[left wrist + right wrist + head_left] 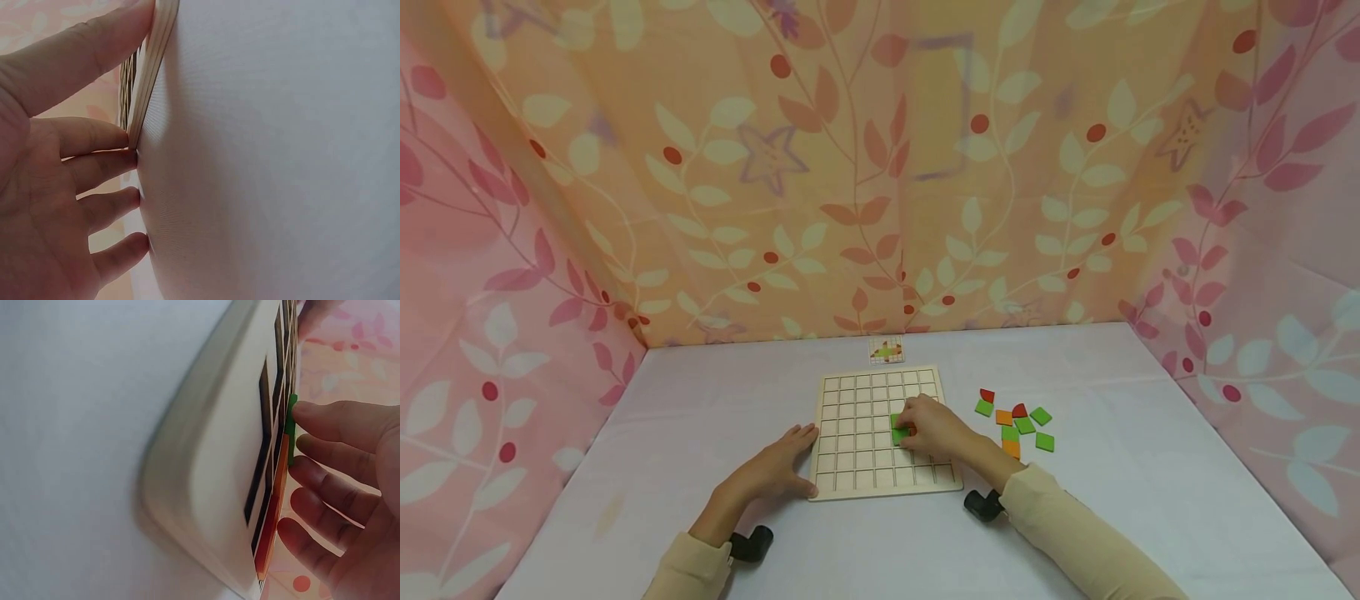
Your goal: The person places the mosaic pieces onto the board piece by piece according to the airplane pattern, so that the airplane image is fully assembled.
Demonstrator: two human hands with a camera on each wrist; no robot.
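Note:
A pale wooden grid board [853, 460] lies on the white cloth in the head view. My left hand [772, 467] rests against its left edge, thumb at the near corner and fingers spread. Over the right half of the grid, my right hand [936, 429] pinches a green tile [898, 437] between thumb and fingertips, low at the board's surface. Another bit of green shows just beyond it. In the right wrist view, an orange tile [283, 464] and a red tile [267, 534] sit on the board beside the fingers. The right hand hides part of the grid from above.
Right of the board lie several loose tiles, among them a green tile [1045, 442], an orange tile [1011, 449] and a red tile [987, 396]. A small pattern card [887, 350] lies behind the board. Patterned curtains [850, 208] enclose the table at the back and sides.

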